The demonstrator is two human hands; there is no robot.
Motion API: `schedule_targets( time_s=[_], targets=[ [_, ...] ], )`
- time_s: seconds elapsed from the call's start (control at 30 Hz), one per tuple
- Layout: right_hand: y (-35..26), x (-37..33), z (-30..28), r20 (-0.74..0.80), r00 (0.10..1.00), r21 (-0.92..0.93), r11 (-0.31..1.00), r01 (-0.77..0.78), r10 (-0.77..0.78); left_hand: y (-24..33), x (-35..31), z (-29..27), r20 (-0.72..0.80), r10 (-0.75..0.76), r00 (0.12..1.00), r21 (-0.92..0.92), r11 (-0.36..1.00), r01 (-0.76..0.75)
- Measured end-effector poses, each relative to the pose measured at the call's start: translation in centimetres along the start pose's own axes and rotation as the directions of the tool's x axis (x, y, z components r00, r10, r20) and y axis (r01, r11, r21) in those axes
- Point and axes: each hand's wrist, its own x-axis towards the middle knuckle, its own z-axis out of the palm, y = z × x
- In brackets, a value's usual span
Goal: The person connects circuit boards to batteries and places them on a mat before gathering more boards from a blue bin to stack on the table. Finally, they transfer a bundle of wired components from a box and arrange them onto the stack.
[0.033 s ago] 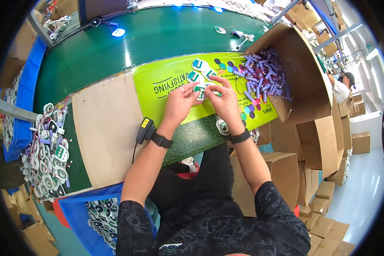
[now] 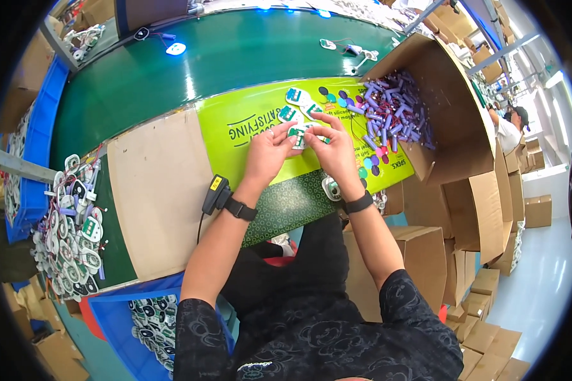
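Observation:
My left hand (image 2: 268, 152) and my right hand (image 2: 332, 147) meet over a lime green sheet (image 2: 248, 130), and together they pinch a small white and green pad (image 2: 300, 134). Three similar pads (image 2: 297, 97) lie on the sheet just beyond my fingers. Another round piece (image 2: 330, 188) rests by my right wrist. An open cardboard box (image 2: 451, 95) on its side to the right holds several purple pieces (image 2: 394, 105). My left wrist carries a black strap with a small black and yellow device (image 2: 216, 193).
A green conveyor belt (image 2: 190, 57) runs past the sheet. A bare cardboard sheet (image 2: 159, 190) lies at left, beside a pile of white and green pads with wires (image 2: 73, 235). A blue bin (image 2: 143, 324) sits low left. Cardboard boxes (image 2: 476, 209) and another person (image 2: 508, 127) stand at right.

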Motion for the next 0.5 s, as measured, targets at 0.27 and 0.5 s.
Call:
schedule_targets(
  time_s=[0.27, 0.5],
  targets=[
    [-0.3, -0.2, 1.0, -0.04, 0.999, 0.059, 0.998, -0.017, 0.019, 0.0, 0.1, 0.1, -0.042, 0.023, 0.999, 0.007, 1.0, -0.023],
    [-0.8, -0.4, 1.8, -0.145, 0.989, 0.072, 0.997, -0.034, 0.044, -0.2, 0.2, 0.0, -0.058, -0.008, 0.998, -0.063, 0.998, 0.004]
  ],
)
